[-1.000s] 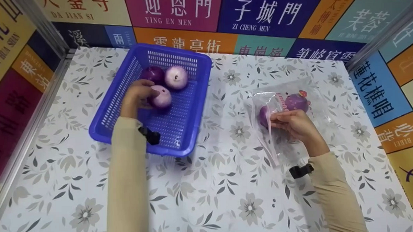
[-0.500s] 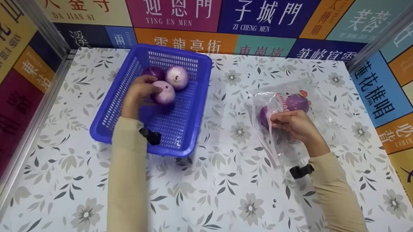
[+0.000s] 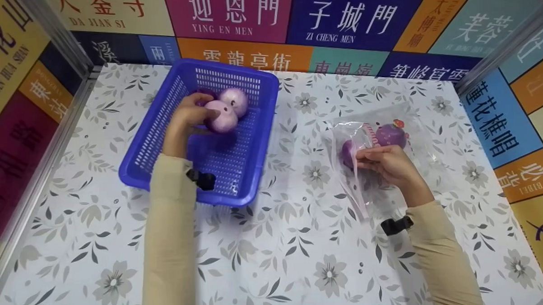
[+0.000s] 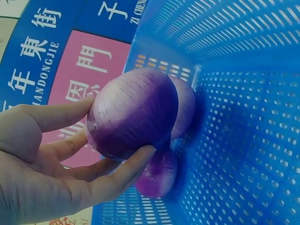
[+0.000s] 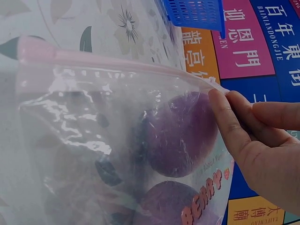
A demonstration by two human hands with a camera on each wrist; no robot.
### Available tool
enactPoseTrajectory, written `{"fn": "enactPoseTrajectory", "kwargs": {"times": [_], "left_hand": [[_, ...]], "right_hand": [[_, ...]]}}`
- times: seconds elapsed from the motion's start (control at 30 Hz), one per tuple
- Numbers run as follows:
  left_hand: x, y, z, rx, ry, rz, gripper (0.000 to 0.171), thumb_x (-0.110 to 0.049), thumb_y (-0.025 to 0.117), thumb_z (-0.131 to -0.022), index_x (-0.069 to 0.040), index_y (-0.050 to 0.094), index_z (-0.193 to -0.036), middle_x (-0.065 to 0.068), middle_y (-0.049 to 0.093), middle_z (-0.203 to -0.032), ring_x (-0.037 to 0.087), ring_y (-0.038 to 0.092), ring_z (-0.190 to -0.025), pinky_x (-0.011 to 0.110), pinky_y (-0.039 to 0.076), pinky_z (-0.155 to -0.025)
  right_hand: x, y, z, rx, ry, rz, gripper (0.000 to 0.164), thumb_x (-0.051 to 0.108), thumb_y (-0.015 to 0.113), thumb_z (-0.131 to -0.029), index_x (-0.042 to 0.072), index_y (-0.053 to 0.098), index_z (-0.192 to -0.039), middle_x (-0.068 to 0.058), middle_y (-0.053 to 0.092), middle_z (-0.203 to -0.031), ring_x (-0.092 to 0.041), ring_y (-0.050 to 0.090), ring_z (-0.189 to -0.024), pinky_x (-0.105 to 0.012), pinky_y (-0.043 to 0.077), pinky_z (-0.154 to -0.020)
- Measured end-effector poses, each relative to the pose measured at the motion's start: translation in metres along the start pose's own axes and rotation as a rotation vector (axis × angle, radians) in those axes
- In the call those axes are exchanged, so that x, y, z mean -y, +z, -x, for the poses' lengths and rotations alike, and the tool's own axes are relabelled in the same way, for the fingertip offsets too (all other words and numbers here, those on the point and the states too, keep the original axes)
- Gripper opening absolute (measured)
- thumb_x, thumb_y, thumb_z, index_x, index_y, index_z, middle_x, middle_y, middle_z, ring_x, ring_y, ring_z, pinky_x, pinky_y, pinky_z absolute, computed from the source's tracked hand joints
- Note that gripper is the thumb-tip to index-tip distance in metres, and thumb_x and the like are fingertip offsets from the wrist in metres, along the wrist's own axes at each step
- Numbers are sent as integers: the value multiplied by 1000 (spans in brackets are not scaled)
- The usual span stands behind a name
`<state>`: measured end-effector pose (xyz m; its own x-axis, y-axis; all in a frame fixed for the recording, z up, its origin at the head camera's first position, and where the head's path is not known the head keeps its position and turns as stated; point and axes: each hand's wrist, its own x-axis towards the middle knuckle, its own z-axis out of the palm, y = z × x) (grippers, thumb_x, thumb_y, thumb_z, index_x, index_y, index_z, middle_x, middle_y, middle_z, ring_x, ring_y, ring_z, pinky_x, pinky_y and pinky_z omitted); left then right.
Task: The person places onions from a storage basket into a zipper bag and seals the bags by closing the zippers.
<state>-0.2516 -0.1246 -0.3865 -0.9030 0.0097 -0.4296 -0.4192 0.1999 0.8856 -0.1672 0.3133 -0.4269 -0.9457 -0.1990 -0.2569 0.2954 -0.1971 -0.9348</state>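
Note:
My left hand [image 3: 184,119] holds a purple onion [image 3: 222,118] over the far half of the blue basket [image 3: 249,171], fingers and thumb curled round its side. Two more onions lie in the basket: a pale-topped onion [image 3: 233,101] just beyond the held one, and a darker onion [image 4: 157,178] mostly hidden behind the hand in the head view. On the right, my right hand [image 3: 389,164] pinches the pink zip edge [image 5: 117,63] of a clear printed plastic bag [image 5: 65,140]. Inside the bag are two purple onions [image 5: 183,136], seen through the plastic.
The table [image 3: 275,251] wears a white cover with grey flowers and leaves. Colourful panels with printed characters [image 3: 230,18] stand along its back and both sides. Between basket and bag lies a strip of bare tabletop [image 3: 294,147].
My left hand has lifted the onion slightly and shifted it right and away, so it now overlaps the pale onion in the head view. The right hand and bag have stayed in place.

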Motion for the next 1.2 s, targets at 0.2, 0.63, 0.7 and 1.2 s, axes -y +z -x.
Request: {"fn": "enactPoseTrajectory", "kwargs": {"times": [0.2, 0.63, 0.7, 1.2], "left_hand": [[-7, 5, 4, -5, 67, -77, 48, 2, 59, -81, -1, 44, -127, 13, 43, -124, 26, 46, -101, 45, 50, -82], [-21, 15, 12, 14, 86, -44, 47, 2, 60, -82, -3, 46, -126, 13, 45, -120, 26, 47, -103, 47, 51, -78], [-23, 17, 14, 18, 95, -40, 47, 2, 60, -82, -3, 46, -126, 13, 45, -120, 26, 48, -103, 47, 51, -78], [-35, 35, 16, 57, 119, -72, 50, -1, 62, -83, -6, 44, -129, 16, 43, -121, 29, 49, -106, 41, 53, -75]], "right_hand": [[0, 0, 0, 5, -10, -9, 24, -18, 39, -87, -18, 63, -92, -17, 66, -84, -26, 66, -79, -39, 51, -78], [-1, -1, -2, 2, -6, -9, 27, -19, 39, -86, -14, 66, -89, -17, 67, -84, -26, 66, -79, -39, 51, -78], [0, -1, -2, -2, -7, 0, 27, -19, 39, -86, -14, 65, -90, -17, 67, -84, -25, 66, -79, -39, 51, -78], [0, -1, -1, 11, -8, 6, 22, -17, 41, -87, -20, 61, -96, -18, 67, -85, -26, 65, -80, -40, 51, -80]]}}
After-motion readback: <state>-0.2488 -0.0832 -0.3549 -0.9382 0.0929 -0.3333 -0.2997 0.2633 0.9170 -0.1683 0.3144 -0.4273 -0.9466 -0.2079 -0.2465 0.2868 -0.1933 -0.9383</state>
